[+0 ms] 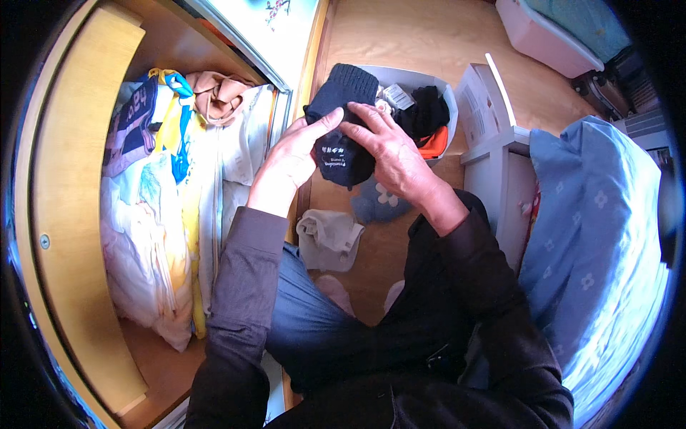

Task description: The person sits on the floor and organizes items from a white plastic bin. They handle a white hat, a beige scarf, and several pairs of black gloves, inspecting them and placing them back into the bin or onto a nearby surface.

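A folded black sock (345, 155), with a ribbed cuff and white writing on it, is held up in front of me. My left hand (292, 155) grips its left side, thumb on top and the fingers hidden beneath. On the right side, the fingers of my right hand (394, 150) press on its upper face; that thumb is out of sight. Just beyond the hands stands a white bin (453, 112) on the floor. Black knitted items (426, 115), an orange cloth (435, 143) and a small white labelled piece (397, 97) lie inside.
An open wardrobe compartment (161, 354) at left holds piled clothes (155, 214). A white folded garment (329, 236) and a blue flower-patterned item (378, 201) lie on the wooden floor (375, 32). On the right are a white cabinet (496, 171) and a bed with blue bedding (584, 225).
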Motion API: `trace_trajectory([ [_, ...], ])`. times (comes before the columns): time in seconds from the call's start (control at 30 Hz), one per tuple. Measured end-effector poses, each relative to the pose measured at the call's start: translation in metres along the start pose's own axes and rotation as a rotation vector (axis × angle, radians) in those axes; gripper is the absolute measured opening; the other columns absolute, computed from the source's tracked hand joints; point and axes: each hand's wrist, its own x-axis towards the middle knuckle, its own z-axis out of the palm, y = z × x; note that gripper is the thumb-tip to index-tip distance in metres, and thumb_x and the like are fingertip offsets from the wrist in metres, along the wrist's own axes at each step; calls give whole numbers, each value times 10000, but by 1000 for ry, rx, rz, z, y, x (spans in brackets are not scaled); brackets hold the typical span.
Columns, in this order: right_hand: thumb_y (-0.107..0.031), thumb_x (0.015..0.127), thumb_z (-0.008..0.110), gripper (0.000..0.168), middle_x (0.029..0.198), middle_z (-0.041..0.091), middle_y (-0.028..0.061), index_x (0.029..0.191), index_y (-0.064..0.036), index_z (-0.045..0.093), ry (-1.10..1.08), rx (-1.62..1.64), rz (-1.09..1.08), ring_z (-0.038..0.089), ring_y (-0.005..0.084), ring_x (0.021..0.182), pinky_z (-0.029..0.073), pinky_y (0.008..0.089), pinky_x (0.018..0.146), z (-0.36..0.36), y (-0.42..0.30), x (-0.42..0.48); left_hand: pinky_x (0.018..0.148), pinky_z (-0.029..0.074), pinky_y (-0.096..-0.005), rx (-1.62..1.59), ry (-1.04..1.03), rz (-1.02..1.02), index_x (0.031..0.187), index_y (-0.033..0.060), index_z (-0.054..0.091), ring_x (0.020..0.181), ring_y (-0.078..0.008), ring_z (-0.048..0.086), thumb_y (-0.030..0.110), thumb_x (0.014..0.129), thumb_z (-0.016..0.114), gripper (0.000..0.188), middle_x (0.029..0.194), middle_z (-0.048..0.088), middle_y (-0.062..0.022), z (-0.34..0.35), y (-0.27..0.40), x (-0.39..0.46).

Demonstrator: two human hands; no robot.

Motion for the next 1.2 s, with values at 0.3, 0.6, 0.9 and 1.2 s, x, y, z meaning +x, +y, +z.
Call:
trace_trajectory([
  [0.3,160,763,538,637,1370,417,234,1365,1,401,168,384,415,467,333,1255,397,366,1053,14,18,-3,981,447,-323,-38,11,97,1262,-32,515,1126,-193,570,175,949,579,381,1222,596,-116,-8,-3,7],
  [0.6,-324,925,625,426,1057,655,94,1206,-12,555,63,1525,850,629,178,991,498,317,853,0,26,3,957,433,-302,74,-129,112,1278,-13,511,1091,-175,568,170,938,593,395,1172,613,-86,4,-1,4],
  [0.9,-119,895,654,342,1050,658,85,1204,-8,556,129,1470,604,659,147,895,562,294,811,-3,17,3,979,443,-327,173,-169,97,1345,-12,426,1129,-197,561,78,809,710,613,1214,587,-85,21,3,-10],
  [1.2,-130,962,525,238,1070,654,96,1151,9,567,199,1540,809,657,182,937,544,326,868,-2,15,4,970,452,-327,110,-35,120,1303,-11,485,1102,-196,581,-53,820,528,487,1204,599,-99,14,-1,-4],
])
